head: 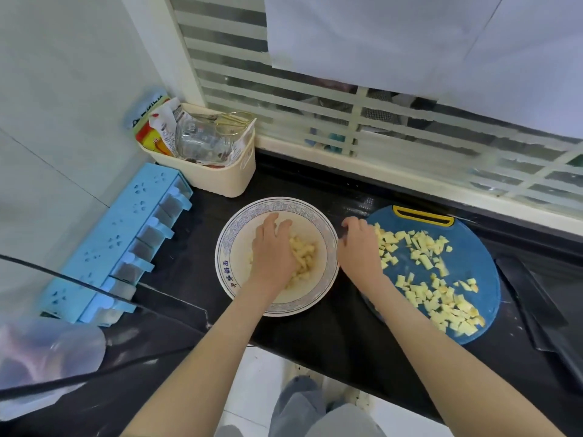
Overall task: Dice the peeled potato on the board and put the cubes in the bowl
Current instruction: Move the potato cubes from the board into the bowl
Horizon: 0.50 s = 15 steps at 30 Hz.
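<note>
A white bowl (227, 247) with a blue patterned rim stands on the black counter, holding a heap of pale yellow potato cubes (304, 253). My left hand (273, 250) hovers palm down inside the bowl over the heap, fingers spread and fairly straight. To the right lies a round blue cutting board (473, 263) with a yellow handle slot at its far edge. Several potato cubes (441, 301) are scattered across it. My right hand (359, 250) lies palm down on the board's left edge beside the cubes. Its fingertips are bent under and hidden.
A cream basket (214, 171) of packets and utensils stands behind the bowl. A blue spice rack (120, 244) runs along the left wall. A dark tray (542, 304) lies right of the board. A clear plastic bottle (47, 351) sits at the near left. The counter's front edge is just below my forearms.
</note>
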### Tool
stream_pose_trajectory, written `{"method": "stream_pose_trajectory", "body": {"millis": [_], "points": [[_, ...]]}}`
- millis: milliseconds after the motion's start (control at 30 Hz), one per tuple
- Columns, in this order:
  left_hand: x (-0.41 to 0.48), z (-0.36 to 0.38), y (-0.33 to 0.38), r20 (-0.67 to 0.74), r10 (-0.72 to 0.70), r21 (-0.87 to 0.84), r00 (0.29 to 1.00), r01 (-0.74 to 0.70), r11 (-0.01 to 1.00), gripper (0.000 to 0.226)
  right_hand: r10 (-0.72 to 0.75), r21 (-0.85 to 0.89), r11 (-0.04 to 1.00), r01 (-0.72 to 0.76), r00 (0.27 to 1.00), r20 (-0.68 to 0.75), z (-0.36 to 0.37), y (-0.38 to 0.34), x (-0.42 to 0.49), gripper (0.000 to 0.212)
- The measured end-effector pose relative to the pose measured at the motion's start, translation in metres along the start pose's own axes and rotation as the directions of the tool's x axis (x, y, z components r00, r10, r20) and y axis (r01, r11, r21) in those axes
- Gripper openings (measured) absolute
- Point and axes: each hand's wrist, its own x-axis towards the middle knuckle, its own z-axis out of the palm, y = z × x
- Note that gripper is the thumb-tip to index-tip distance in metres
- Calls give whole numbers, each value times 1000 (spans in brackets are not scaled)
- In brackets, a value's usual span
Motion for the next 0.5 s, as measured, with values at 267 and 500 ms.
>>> {"method": "stream_pose_trajectory", "body": {"millis": [267, 500], "points": [[3, 18, 29, -16, 96, -24, 995, -96, 995, 49, 242, -315, 933, -175, 951, 190, 2, 84, -27, 31], [2, 27, 30, -11, 132, -5, 991, -132, 991, 42, 242, -101, 968, -231, 963, 116, -5, 85, -30, 30]]}}
